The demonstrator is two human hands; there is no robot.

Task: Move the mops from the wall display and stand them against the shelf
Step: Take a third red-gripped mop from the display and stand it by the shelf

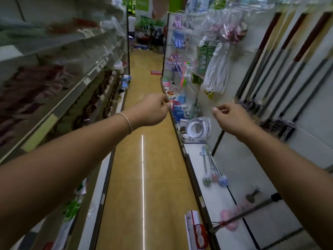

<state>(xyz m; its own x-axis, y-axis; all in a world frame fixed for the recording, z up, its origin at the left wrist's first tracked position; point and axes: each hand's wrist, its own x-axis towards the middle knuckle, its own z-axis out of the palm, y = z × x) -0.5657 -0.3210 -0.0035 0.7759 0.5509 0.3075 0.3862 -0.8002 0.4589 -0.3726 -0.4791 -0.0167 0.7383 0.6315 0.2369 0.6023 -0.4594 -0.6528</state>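
Several mops (281,83) hang in a row on the white wall display at the right, grey handles with dark red grips at the top and dark heads low down. Another mop with a pink head (232,221) lies slanted on the low white shelf (216,201) at the bottom right, its handle passing under my right forearm. My left hand (153,109) is stretched out over the aisle, fingers loosely curled and holding nothing. My right hand (232,118) reaches toward the display, a little short of the mop heads, also loosely curled and holding nothing.
Stocked shelves (54,78) line the left side of the yellow aisle floor (144,159). On the right are white cord bundles (216,73), toilet seats (196,129), small brushes (212,174) and a red-white pack (194,230) at the shelf edge. A person (131,26) stands far down the aisle.
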